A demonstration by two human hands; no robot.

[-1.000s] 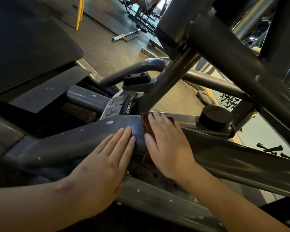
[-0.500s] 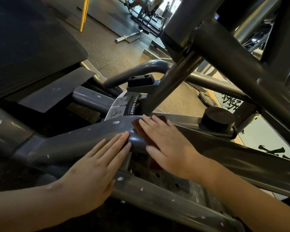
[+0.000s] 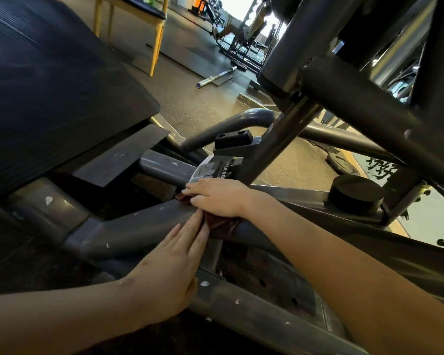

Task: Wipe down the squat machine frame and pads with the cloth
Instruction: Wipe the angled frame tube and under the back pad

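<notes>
Cloth [image 3: 222, 226], dark reddish-brown and crumpled, lies draped over the grey tube of the squat machine frame [image 3: 128, 231] near the middle of the scene, mostly hidden beneath the right hand [image 3: 221, 201]; the tube's paint is chipped in pale flecks; the right hand lies palm down on the cloth, fingers nearly straight and pointing left, pressing rather than gripping; the left hand [image 3: 174, 265] rests flat on the same tube, nearer and to the left, fingers straight and together, tips touching the cloth's edge, holding nothing; a black-and-white label [image 3: 210, 170] sits just beyond the right hand; a slanting strut [image 3: 274, 147] rises behind it; a round black stopper [image 3: 356, 193] stands to the right; a ribbed black pad [image 3: 49, 85] fills the far left; a barbell [image 3: 215, 77] lies on the far floor.
</notes>
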